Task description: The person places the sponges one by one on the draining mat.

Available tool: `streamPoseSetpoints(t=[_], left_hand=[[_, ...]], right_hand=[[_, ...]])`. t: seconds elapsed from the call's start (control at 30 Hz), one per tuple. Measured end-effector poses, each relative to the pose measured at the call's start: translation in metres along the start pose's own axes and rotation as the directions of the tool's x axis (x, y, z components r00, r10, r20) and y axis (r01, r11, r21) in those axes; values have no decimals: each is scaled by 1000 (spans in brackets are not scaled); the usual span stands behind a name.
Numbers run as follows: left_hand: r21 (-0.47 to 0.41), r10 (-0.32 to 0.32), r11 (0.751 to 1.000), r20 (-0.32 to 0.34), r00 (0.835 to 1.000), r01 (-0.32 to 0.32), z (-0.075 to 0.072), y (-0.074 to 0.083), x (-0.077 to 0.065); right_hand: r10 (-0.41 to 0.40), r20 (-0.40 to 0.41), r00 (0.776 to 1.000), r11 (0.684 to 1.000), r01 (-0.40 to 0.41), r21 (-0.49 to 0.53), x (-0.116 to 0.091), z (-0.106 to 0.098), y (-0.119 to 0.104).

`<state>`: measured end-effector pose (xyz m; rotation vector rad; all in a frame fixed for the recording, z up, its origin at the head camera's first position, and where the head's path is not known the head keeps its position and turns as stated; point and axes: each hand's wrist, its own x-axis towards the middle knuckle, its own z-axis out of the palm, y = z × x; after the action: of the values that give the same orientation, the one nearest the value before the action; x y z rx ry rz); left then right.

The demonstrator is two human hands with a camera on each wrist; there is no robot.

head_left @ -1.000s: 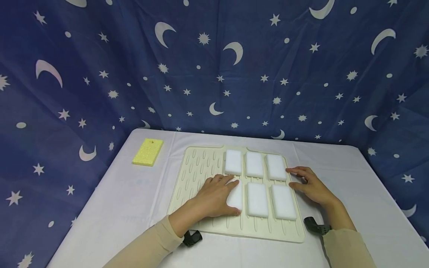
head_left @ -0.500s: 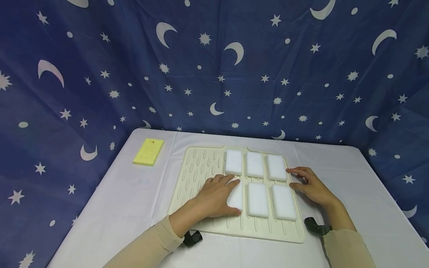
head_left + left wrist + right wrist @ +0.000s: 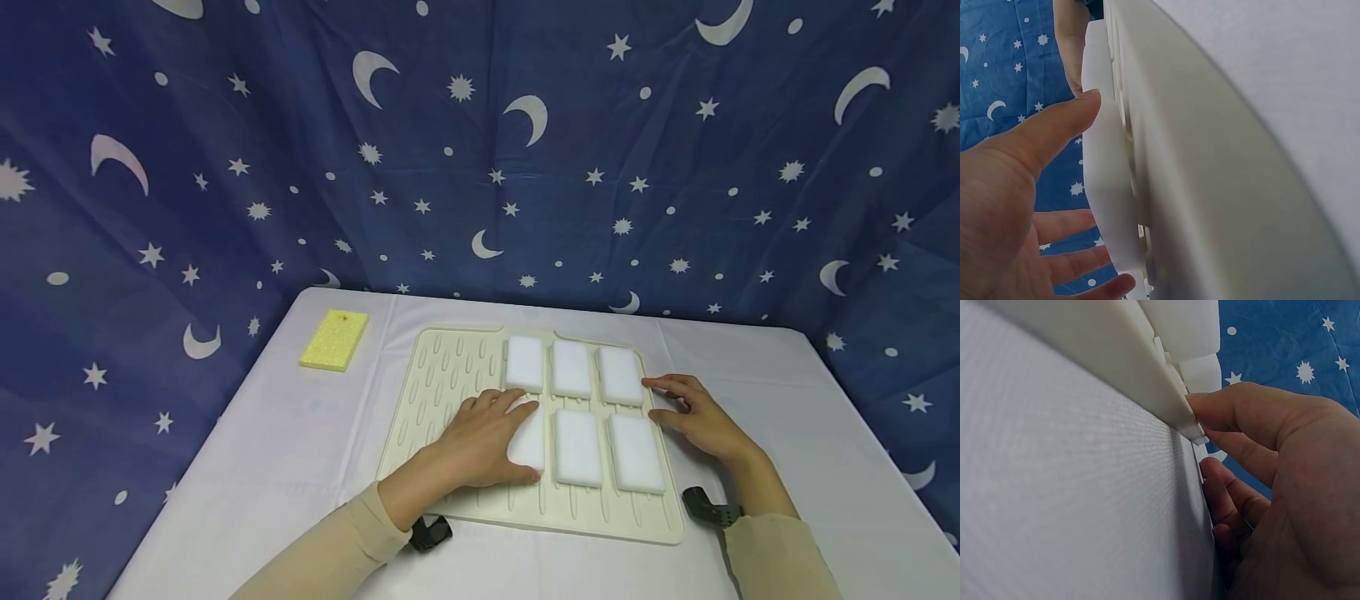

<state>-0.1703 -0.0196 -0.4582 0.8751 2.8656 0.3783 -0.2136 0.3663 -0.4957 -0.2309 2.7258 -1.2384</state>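
Note:
Several white rectangular melamine sponges, one of them the front-middle sponge (image 3: 577, 447), lie in two rows on a cream ridged drying mat (image 3: 427, 400). My left hand (image 3: 480, 442) spans the front-left sponge (image 3: 528, 437), thumb at its near end and fingers at its far end, covering part of it. In the left wrist view, thumb and fingertips meet this sponge (image 3: 1107, 162). My right hand (image 3: 697, 417) rests at the mat's right edge beside the sponges. Its thumb touches that edge in the right wrist view, with the other fingers loosely bent near the tablecloth.
A yellow sponge (image 3: 334, 340) lies on the white tablecloth (image 3: 300, 467) at the far left. Behind the table hangs a blue curtain (image 3: 480, 150) with moons and stars. The mat's left part shows bare ridges.
The head view has shifted very slightly. Both hands, the sponges and the mat keep their places.

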Motion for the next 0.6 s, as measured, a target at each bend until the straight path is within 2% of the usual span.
streamPoseSetpoints(t=[0.6], left_hand=[[-14, -2, 1000, -24, 1000, 2, -9, -8, -7]], right_hand=[[-1, -4, 1000, 1000, 1, -5, 0, 0, -1]])
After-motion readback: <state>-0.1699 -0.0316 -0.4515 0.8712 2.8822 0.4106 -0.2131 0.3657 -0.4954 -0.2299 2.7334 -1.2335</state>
